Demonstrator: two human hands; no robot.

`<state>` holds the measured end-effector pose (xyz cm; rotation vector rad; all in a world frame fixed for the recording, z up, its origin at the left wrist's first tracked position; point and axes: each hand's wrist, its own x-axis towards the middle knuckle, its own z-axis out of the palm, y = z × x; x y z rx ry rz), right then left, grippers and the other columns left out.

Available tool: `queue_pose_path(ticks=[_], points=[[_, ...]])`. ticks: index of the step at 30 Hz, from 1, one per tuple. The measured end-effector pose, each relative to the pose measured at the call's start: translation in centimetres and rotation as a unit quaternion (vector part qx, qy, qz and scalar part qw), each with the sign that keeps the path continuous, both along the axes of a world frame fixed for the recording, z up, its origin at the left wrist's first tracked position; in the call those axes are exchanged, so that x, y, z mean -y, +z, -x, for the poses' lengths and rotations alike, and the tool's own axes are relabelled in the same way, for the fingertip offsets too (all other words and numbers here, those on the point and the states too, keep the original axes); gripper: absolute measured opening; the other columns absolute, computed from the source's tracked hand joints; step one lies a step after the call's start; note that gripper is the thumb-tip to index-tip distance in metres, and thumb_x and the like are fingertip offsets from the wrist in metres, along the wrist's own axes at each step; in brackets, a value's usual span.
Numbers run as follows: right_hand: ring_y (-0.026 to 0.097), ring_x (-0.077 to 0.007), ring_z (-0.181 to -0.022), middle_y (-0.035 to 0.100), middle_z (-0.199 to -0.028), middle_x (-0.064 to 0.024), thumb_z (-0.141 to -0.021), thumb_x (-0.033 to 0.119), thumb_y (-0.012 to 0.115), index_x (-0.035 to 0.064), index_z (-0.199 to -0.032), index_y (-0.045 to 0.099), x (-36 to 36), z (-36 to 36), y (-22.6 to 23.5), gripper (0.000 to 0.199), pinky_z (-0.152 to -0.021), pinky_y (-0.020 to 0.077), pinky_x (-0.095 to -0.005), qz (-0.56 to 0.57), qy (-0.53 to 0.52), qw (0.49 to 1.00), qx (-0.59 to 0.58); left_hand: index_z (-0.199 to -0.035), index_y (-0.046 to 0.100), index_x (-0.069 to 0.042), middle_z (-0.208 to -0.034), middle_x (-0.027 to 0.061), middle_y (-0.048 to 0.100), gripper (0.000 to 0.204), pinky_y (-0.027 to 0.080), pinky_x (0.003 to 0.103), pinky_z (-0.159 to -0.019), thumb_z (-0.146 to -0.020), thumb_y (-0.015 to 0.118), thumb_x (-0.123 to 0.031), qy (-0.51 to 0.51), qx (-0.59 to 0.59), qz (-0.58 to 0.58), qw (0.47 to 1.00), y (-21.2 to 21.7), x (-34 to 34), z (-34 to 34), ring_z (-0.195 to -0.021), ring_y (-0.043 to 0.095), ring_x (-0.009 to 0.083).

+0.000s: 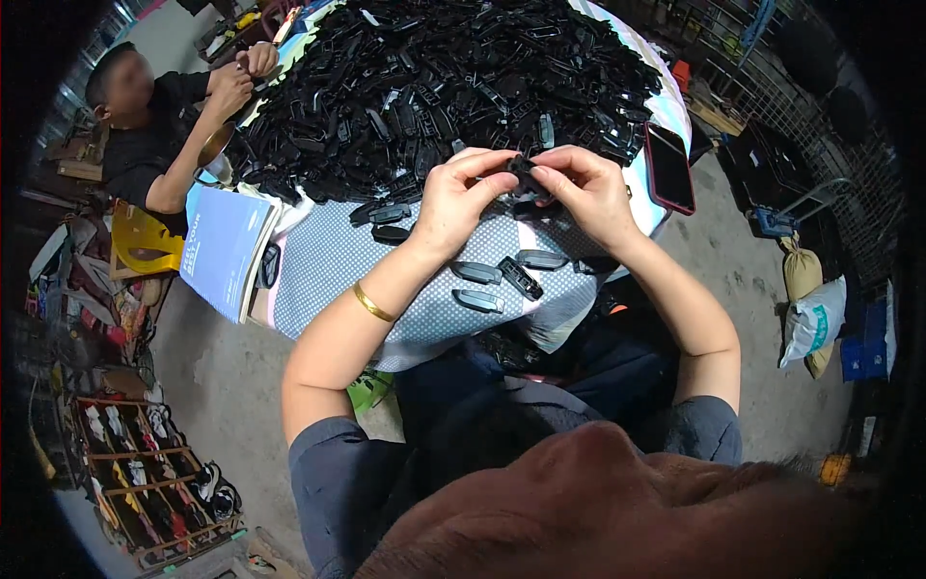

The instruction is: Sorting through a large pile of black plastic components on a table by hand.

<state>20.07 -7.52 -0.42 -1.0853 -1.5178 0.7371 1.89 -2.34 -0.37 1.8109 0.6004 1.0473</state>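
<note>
My left hand (463,201) and my right hand (590,198) meet above the near side of the table. Their thumbs and fingertips pinch a small black plastic part (524,176) from both sides; its details are partly covered by my fingers. Just beyond them rises a large pile of similar black plastic parts (434,92). Several loose pieces lie nearer to me on the patterned tablecloth (333,256): a grey-topped part (477,273), another grey-topped part (478,301), and an open-framed black part (521,279) turned the other way up.
A phone (669,170) with a red edge lies at the table's right. On the left, a blue-covered book (229,246) overhangs the edge near a metal cup (216,154). A co-worker (145,135) sits at the far left. Sacks (815,323) and a rack (159,478) stand on the floor.
</note>
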Motion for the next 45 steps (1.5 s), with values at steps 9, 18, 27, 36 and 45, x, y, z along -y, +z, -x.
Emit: queue_pose_path(ticks=[9,18,27,36,45], points=[[0.058,-0.0116,-0.076,0.057,-0.095,-0.0093,-0.083,0.001,0.059,-0.0036,-0.086,0.06,-0.3,0.4,0.0,0.006,-0.059,0.0513,-0.0215,-0.139,-0.01,0.989,0.04,-0.102,0.064,0.0,-0.1,0.0078,0.063,0.025,0.045,0.023,-0.077,-0.078,0.063,-0.006,-0.003,0.066,0.088,0.994,-0.3,0.4,-0.1,-0.088,0.059,0.0132],[0.059,-0.0155,-0.078,0.058,-0.092,-0.0114,-0.077,-0.003,0.062,-0.0029,-0.083,0.058,0.4,1.3,0.4,0.007,-0.059,0.0494,-0.0225,-0.19,-0.057,0.975,0.103,-0.109,0.061,0.001,-0.103,0.0069,0.064,0.029,0.047,0.022,-0.076,-0.081,0.061,-0.006,0.024,0.052,0.11,0.992,0.0,1.2,-0.4,-0.087,0.059,0.0093],[0.056,-0.0132,-0.075,0.06,-0.09,-0.0102,-0.078,0.011,0.067,-0.0009,-0.093,0.058,0.9,1.2,0.6,0.021,-0.06,0.0453,-0.025,-0.044,-0.073,0.987,0.135,-0.113,0.057,0.003,-0.105,0.0082,0.062,0.027,0.045,0.025,-0.085,-0.087,0.055,-0.007,-0.077,0.171,0.258,0.948,0.1,0.8,-0.2,-0.094,0.057,0.0131],[0.057,-0.0273,-0.056,0.058,-0.063,-0.0152,-0.077,0.027,0.067,-0.0004,-0.081,0.064,1.3,1.1,0.4,0.028,-0.052,0.0434,-0.0344,-0.067,-0.02,0.973,0.221,-0.109,0.059,0.002,-0.104,0.0089,0.062,0.025,0.044,0.027,-0.087,-0.086,0.056,-0.009,-0.107,0.066,0.113,0.986,0.4,0.6,0.6,-0.096,0.057,0.0155],[0.055,-0.0265,-0.078,0.061,-0.08,-0.0081,-0.066,0.013,0.066,0.005,-0.087,0.065,2.4,-0.7,1.1,0.023,-0.071,0.0465,-0.0357,-0.122,0.034,0.885,0.448,-0.104,0.062,0.001,-0.095,0.0104,0.063,0.026,0.049,0.027,-0.072,-0.08,0.062,-0.011,-0.034,-0.204,-0.063,0.976,0.1,-0.7,0.4,-0.08,0.061,0.0169]])
